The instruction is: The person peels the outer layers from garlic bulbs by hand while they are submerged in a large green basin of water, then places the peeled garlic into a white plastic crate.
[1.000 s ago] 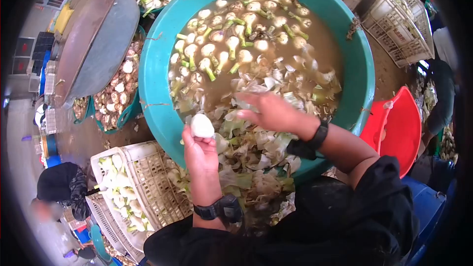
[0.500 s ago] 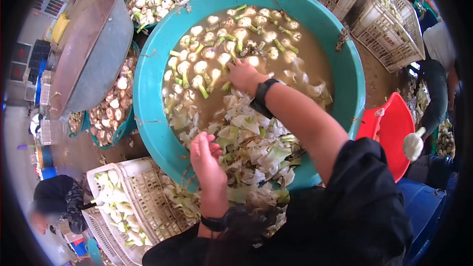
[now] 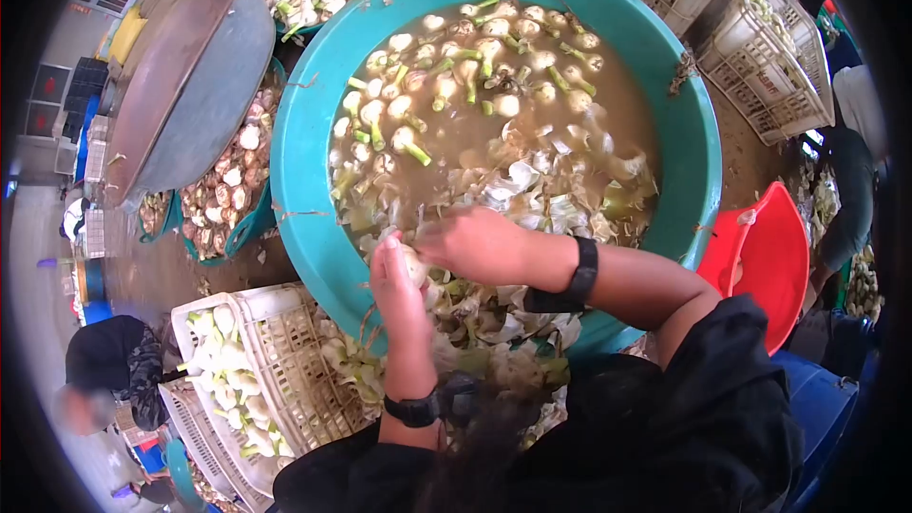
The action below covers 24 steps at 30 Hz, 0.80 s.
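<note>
A pale garlic bulb (image 3: 414,266) is held in my left hand (image 3: 397,296), above the near left part of a big teal tub (image 3: 299,166). My right hand (image 3: 480,245) meets it from the right, its fingers curled against the bulb and blurred by motion. Muddy water fills the tub, and several garlic bulbs (image 3: 445,87) with short green stems float toward its far side. Loose wet peels (image 3: 532,195) drift in the nearer water. More peels (image 3: 494,323) are heaped below my hands at the near rim.
A white crate (image 3: 294,361) of cleaned garlic stands at the near left. Soil-covered bulbs (image 3: 228,195) fill a basket beside a metal wheelbarrow (image 3: 195,85). A red container (image 3: 765,261) is at the right, with stacked crates (image 3: 765,66) behind. A person (image 3: 109,361) bends at the left.
My right hand has left the floating bulbs and come back to my left hand. A garlic bulb now shows between them. The view has shifted slightly.
</note>
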Each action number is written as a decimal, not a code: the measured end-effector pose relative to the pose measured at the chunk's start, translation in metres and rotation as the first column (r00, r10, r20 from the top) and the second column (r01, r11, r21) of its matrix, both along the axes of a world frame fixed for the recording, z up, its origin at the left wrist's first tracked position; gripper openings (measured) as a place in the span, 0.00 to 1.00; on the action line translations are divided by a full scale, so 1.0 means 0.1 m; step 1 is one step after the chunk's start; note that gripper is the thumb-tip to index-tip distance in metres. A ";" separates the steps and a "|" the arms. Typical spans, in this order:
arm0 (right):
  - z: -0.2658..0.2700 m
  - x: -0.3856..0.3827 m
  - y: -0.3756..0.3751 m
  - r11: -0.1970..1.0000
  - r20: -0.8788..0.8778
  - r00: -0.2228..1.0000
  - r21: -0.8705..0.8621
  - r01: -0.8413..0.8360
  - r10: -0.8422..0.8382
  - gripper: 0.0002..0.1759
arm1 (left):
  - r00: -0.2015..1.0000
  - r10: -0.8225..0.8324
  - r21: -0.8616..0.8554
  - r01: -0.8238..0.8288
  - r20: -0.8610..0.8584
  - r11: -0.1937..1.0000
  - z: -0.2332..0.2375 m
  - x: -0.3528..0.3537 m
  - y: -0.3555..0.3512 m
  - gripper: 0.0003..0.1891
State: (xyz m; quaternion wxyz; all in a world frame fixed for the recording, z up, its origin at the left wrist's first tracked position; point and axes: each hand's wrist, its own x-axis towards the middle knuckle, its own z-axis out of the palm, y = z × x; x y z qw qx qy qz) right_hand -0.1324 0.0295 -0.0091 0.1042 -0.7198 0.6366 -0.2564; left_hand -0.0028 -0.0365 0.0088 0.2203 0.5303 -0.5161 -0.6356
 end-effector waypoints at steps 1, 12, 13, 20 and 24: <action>0.03 0.02 0.04 1.000 0.009 1.000 0.004 -0.001 0.001 0.06 | 0.998 -0.037 -0.188 0.047 0.056 0.981 -0.22 0.10 -0.08 0.19; -0.19 0.07 0.05 0.780 0.751 0.453 0.603 -0.170 -0.481 0.15 | 0.988 -0.133 0.070 0.138 -0.074 0.988 -0.11 0.12 -0.09 0.16; -0.22 0.10 0.07 0.790 0.810 0.203 0.584 -0.187 -0.551 0.17 | 0.967 -0.215 -0.064 0.208 -0.139 0.976 -0.11 0.10 -0.09 0.17; -0.21 0.11 0.09 0.940 0.655 0.675 0.259 0.223 -0.340 0.13 | 0.841 -0.541 -0.075 0.541 0.025 0.838 0.04 0.21 -0.14 0.27; -0.06 0.03 0.03 0.832 0.826 0.104 0.555 0.023 -0.554 0.11 | 0.754 -0.484 -0.699 0.630 0.444 0.339 0.05 0.21 -0.07 0.26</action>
